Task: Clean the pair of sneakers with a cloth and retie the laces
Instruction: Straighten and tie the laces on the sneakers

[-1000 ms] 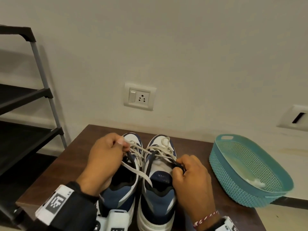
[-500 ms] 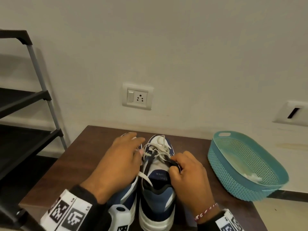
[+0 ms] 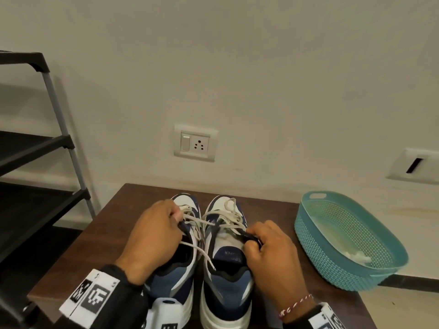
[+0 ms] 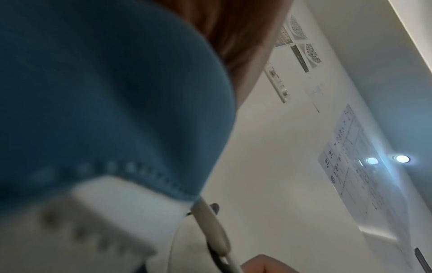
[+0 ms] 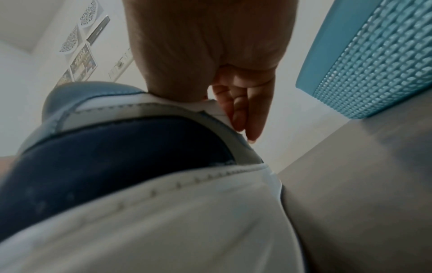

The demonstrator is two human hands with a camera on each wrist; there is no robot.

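Your left hand (image 3: 154, 236) and right hand (image 3: 270, 252) each pinch a lace end (image 3: 247, 236) over the 2 sneakers (image 3: 223, 276) near the table's (image 3: 99, 245) front; no bow is tied, so retying remains.

We note black sleeves (image 3: 118, 290) on both forearms, reaching to the wrists. The left sleeve carries a white band with two square black-and-white fiducial markers (image 3: 91, 296), side by side, blocky pixel patterns. Below it sits a white rounded housing (image 3: 166, 312) with a small black printed tag on its near face. The right wrist (image 3: 297, 302) wears a thin twisted thread bracelet (image 3: 295, 305), red and white, wound close to the cuff. Beside it we see another white marker band (image 3: 330, 317) with black squares, partly cut by the frame edge. The left hand (image 3: 154, 236) and right hand (image 3: 273, 255) are bare, without rings or gloves.
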